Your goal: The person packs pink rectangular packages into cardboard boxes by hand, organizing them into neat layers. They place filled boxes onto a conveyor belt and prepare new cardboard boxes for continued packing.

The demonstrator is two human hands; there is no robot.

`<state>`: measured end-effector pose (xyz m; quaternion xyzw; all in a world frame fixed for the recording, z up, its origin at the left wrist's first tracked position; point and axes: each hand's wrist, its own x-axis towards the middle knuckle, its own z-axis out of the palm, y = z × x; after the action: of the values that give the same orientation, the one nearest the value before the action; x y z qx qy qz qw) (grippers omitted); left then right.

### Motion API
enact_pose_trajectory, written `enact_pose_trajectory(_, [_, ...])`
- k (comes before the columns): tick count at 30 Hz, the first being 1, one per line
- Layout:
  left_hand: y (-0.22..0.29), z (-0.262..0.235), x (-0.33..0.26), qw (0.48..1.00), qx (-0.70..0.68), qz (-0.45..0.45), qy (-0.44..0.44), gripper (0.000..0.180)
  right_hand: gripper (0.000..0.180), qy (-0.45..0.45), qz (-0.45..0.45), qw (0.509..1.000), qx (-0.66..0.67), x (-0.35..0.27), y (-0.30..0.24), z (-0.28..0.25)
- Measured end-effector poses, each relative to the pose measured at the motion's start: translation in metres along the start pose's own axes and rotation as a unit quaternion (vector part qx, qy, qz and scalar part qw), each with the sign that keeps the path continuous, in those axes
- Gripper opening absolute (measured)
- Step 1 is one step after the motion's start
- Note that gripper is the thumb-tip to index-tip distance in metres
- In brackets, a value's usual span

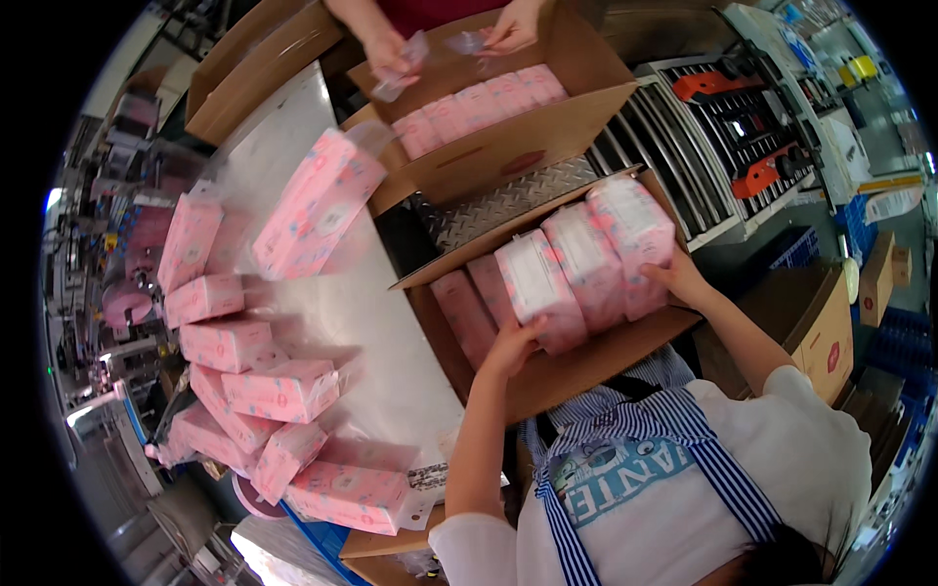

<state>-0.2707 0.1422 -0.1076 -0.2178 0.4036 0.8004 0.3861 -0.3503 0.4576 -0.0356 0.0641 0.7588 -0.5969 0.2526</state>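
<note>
The left hand and right hand, each grip partly open and curved, clasp between them three pink plastic-wrapped rectangular packs, partly within an open brown cardboard box.

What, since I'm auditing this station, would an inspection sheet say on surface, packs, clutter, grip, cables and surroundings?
Surface: grey metal table, left of the open near carton.
Job's things: pink packs in that carton; three raised packs stand above the others.
Clutter: loose pink packs heaped along the table's left, at differing angles.
Grip: left hand and right hand both touch the raised packs; firmness cannot be told.
Cables: nothing clearly seen.
Surroundings: second carton, co-worker's hands holding clear plastic above it, roller conveyor at right.
</note>
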Motion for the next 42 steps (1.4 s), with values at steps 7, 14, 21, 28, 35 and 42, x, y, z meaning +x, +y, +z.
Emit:
enact_pose_trajectory(7, [-0.014,-0.012,0.104,0.944,0.194,-0.037,0.264,0.060,0.101,-0.010,0.027,0.892,-0.450,0.014,-0.008,0.055])
enact_pose_trajectory(14, [-0.008,-0.033,0.158,0.749,0.528,-0.058,0.396,0.067,0.105,-0.107,0.137,0.817,-0.549,0.167,0.041,0.101])
enact_pose_trajectory(21, [0.009,0.006,-0.032,0.825,0.285,0.330,0.359,0.044,0.038,0.006,-0.216,0.913,-0.345,0.195,0.160,0.112])
enact_pose_trajectory(28, [-0.203,-0.008,-0.257,0.321,0.115,0.113,0.933,0.023,0.051,-0.178,-0.277,0.733,-0.594,0.129,0.109,0.143])
enact_pose_trajectory(35, [-0.437,-0.085,-0.354,0.460,0.020,-0.179,0.870,0.045,0.038,-0.337,-0.128,0.806,-0.470,0.180,0.109,0.154])
enact_pose_trajectory(42, [-0.407,-0.127,-0.332,0.545,0.126,-0.251,0.790,0.035,0.033,-0.421,-0.041,0.706,-0.568,0.158,0.112,0.118])
